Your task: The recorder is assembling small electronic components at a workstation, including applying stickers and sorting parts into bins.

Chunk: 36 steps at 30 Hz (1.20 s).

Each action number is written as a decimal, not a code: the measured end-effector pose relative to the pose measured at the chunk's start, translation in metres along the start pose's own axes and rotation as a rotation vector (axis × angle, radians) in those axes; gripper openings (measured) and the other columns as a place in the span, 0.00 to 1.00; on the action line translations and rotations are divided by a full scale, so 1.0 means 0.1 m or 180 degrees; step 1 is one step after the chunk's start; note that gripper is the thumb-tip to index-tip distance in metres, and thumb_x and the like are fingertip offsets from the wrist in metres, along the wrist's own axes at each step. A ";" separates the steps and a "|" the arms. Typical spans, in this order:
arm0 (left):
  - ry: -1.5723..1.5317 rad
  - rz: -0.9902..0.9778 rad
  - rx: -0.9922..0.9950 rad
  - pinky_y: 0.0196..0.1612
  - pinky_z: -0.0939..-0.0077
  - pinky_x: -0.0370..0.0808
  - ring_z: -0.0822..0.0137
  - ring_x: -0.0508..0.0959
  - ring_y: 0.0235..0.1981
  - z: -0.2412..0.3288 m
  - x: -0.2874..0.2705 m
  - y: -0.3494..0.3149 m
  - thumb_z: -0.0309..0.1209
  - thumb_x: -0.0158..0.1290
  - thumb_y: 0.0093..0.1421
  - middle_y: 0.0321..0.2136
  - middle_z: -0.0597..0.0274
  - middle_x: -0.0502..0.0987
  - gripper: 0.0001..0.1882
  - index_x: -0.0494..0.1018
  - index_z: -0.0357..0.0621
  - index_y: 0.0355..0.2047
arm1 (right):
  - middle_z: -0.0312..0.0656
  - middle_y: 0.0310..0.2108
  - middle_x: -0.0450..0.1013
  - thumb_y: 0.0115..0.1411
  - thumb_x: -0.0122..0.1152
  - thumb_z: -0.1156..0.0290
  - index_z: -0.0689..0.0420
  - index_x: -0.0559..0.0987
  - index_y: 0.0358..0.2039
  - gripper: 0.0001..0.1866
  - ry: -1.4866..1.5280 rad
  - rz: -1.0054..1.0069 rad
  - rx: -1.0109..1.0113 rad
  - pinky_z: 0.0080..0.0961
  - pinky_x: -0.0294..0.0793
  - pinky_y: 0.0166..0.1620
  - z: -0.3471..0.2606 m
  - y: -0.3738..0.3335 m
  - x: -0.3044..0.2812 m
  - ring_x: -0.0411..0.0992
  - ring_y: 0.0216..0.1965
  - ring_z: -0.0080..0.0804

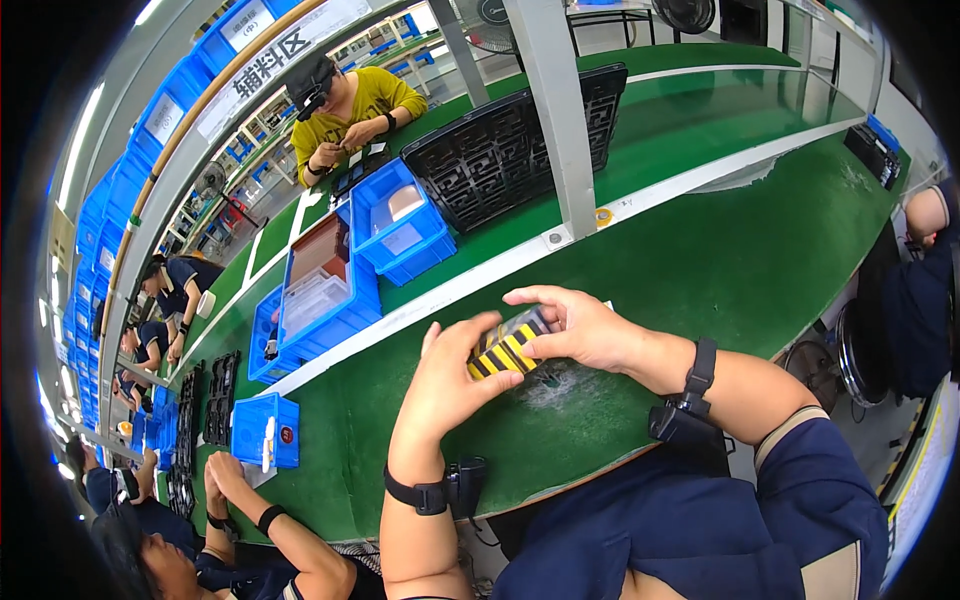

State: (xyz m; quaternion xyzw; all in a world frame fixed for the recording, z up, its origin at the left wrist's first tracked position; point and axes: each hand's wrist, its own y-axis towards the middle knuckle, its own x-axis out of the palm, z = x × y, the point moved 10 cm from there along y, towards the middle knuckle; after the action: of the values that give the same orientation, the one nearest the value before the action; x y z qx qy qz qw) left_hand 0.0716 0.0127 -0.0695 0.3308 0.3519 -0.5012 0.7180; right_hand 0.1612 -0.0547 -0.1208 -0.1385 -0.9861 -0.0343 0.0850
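Note:
Between my two hands, above the green work table [700,240], is a small block with yellow and black diagonal stripes [503,350] on its side and a greyish, shiny top. My left hand [452,378] grips its left end, with the thumb along the near lower edge. My right hand [592,332] has its thumb pressed on the striped side and its fingers curved round the right end. The block is tilted, and its far side is hidden. A whitish worn patch [560,390] shows on the table below it.
Past a white rail [440,292] stand blue bins [335,325] and black trays [480,160]. A white post [555,120] rises from the rail. A small blue box [265,430] sits at the left, near a co-worker's clasped hands [225,478]. Another co-worker [355,115] works across the table.

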 end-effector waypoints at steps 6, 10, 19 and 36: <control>-0.1200 -0.0419 -0.0549 0.39 0.74 0.72 0.70 0.76 0.35 -0.41 0.28 -0.04 0.31 0.68 0.43 0.32 0.60 0.78 0.27 0.71 0.37 0.43 | 0.44 0.43 0.72 0.55 0.61 0.80 0.61 0.60 0.60 0.33 -0.0901 -0.0421 -0.0299 0.23 0.72 0.49 0.01 0.00 0.10 0.71 0.44 0.24; -0.2509 -0.0501 -0.0834 0.38 0.80 0.72 0.72 0.76 0.32 -0.49 0.44 -0.07 0.27 0.65 0.48 0.32 0.62 0.77 0.20 0.71 0.34 0.39 | 0.46 0.48 0.69 0.52 0.63 0.77 0.60 0.62 0.59 0.34 -0.1756 -0.0148 -0.0255 0.31 0.71 0.52 -0.15 0.00 0.11 0.69 0.49 0.31; -0.3216 -0.0560 -0.1024 0.42 0.79 0.74 0.72 0.77 0.37 -0.46 0.52 -0.10 0.20 0.60 0.50 0.37 0.61 0.78 0.17 0.72 0.36 0.42 | 0.40 0.53 0.66 0.41 0.71 0.66 0.51 0.67 0.54 0.37 -0.4380 -0.0819 -0.2404 0.54 0.51 0.63 -0.54 -0.24 0.81 0.60 0.59 0.43; -0.3746 -0.0773 -0.1185 0.40 0.79 0.74 0.72 0.78 0.35 -0.40 0.63 -0.09 0.24 0.62 0.50 0.35 0.56 0.78 0.33 0.61 0.34 0.55 | 0.43 0.45 0.71 0.41 0.70 0.71 0.57 0.72 0.50 0.32 -0.2957 -0.0950 -0.2131 0.42 0.63 0.56 -0.49 -0.15 0.49 0.69 0.48 0.43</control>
State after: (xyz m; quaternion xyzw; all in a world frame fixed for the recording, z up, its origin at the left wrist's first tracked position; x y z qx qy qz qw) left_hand 0.0715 0.0128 -0.1444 -0.1734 0.0142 -0.6075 0.7750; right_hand 0.1183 -0.0604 -0.0646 -0.0181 -0.8644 -0.2910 -0.4097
